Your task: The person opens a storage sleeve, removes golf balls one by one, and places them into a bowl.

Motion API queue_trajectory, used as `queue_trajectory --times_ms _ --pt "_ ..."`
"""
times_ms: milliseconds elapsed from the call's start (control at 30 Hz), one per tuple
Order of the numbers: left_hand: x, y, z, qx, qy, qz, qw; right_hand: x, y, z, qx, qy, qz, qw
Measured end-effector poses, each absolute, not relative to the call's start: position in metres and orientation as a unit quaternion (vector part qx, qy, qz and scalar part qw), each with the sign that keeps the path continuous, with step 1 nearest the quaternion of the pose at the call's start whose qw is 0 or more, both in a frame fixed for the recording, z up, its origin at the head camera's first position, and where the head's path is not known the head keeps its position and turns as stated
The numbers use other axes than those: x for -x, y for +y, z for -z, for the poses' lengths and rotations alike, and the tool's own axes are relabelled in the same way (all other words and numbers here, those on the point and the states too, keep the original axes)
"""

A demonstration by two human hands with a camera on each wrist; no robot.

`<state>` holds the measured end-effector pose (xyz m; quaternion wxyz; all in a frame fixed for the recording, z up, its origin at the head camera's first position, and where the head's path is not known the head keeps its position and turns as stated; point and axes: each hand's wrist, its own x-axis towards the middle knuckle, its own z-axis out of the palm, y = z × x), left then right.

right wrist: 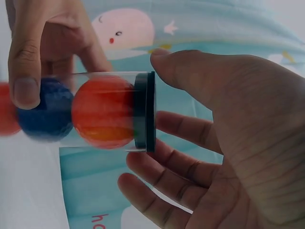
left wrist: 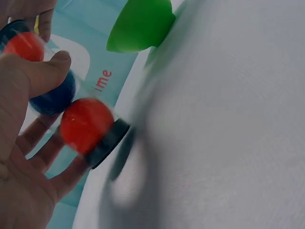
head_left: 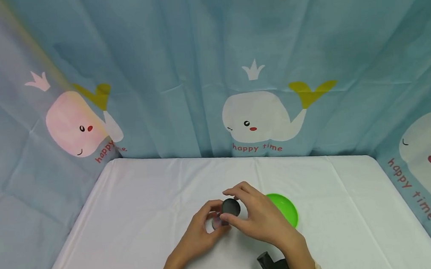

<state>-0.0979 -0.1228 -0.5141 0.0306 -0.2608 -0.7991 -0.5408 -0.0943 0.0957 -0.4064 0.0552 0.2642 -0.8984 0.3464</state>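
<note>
My left hand grips a clear tube around its middle, holding it off the table. Inside are a blue ball between two red-orange balls, the nearer one against a dark cap. A second dark cap closes the tube's other end. My right hand is around the dark end cap, thumb on one side and fingers on the other. In the right wrist view its fingers are spread loosely and the thumb tip stands slightly off the cap.
A green bowl stands on the white tablecloth, just behind my right hand. Black curved parts show by the wrists. A blue whale-print curtain rises behind the table and along its sides.
</note>
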Motion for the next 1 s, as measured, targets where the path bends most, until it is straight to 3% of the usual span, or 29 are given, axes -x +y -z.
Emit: queue_trajectory --times_ms 400,1000 --pt "0.096 -0.136 0.498 0.255 -0.870 0.405 0.118 0.093 0.100 0.405 -0.268 -0.886 -0.378 0.032" --pt "0.094 -0.149 0.481 0.239 -0.893 0.358 0.135 0.096 0.098 0.407 -0.277 -0.870 -0.407 0.018"
